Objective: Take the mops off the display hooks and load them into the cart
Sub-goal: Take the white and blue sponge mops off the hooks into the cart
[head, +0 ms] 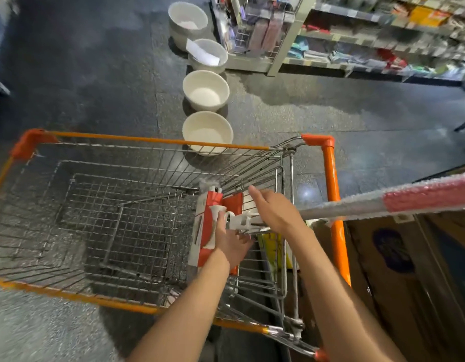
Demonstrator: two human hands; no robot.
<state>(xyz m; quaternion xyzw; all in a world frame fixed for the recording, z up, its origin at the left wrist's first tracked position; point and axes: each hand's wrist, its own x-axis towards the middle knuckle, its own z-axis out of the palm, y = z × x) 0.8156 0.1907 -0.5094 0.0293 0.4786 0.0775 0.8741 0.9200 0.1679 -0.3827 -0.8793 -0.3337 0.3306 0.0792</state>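
Note:
A wire shopping cart with orange trim stands below me. One mop lies in its right end: the head in a red and white sleeve is down in the basket. Its bubble-wrapped handle, part red, sticks out to the right over the orange rim. My left hand grips the mop at the white plastic joint beside the sleeve. My right hand rests on top of that joint with its fingers straight. The display hooks are out of view.
Several white basins stand in a row on the dark floor beyond the cart. Store shelves with packed goods fill the upper right. Cardboard boxes stand close against the cart's right side.

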